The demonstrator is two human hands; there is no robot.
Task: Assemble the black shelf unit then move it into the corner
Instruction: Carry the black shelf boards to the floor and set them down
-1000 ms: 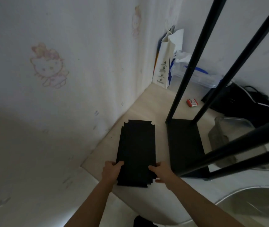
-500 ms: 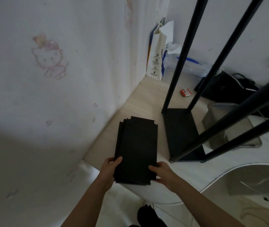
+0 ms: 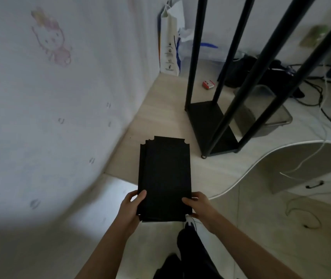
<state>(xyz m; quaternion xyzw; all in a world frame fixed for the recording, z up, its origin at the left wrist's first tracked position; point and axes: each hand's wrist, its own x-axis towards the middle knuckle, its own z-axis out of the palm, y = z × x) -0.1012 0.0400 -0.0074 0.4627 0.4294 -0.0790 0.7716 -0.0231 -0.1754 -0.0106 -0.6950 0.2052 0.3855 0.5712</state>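
A stack of black shelf boards (image 3: 164,178) with notched corners is lifted off the desk and held flat in front of me. My left hand (image 3: 131,206) grips the stack's near left edge, thumb on top. My right hand (image 3: 199,207) grips its near right edge the same way. The black shelf frame (image 3: 210,125) stands on the desk to the right, with a bottom shelf and long black posts (image 3: 195,49) rising past the camera.
The pale wooden desk (image 3: 160,109) runs along the white wall to a corner holding a white paper bag (image 3: 169,43). A small red box (image 3: 208,84), a clear plastic tub (image 3: 265,113), a black bag and cables lie behind the frame.
Both hands have lifted the stack of boards off the desk and drawn it back toward me. The view has pulled back from the desk.
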